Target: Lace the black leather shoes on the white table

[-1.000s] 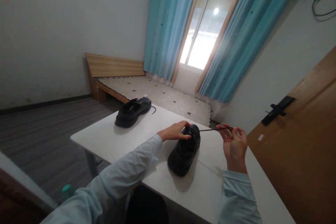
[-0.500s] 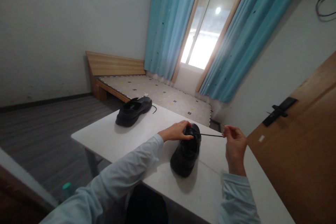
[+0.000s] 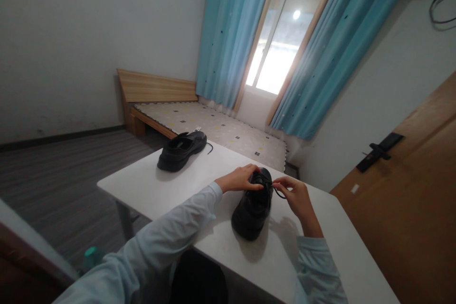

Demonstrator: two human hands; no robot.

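A black shoe (image 3: 249,216) stands on the white table (image 3: 213,171), its toe pointing away from me. My left hand (image 3: 242,178) grips it from the left near the lacing, thumb across the opening and fingers over the upper. Close by the shoe's right side, my right hand (image 3: 292,192) pinches a black shoelace (image 3: 280,194), which hangs in a small loop under the fingers. Where exactly the lace enters the eyelets is too dark to make out. A second black shoe (image 3: 181,152) rests at the table's far left, a loose lace end beside its toe.
Beyond the table is a bed (image 3: 224,128) with a bare patterned mattress. Blue curtains (image 3: 231,33) flank a bright window (image 3: 274,52). A wooden door (image 3: 402,190) with a black handle stands at the right. Something with a green top (image 3: 90,252) is low at the left.
My right hand has moved left, from holding the lace stretched out to the side to the shoe's edge. The lace has gone slack and looped. My left hand stays on the shoe.
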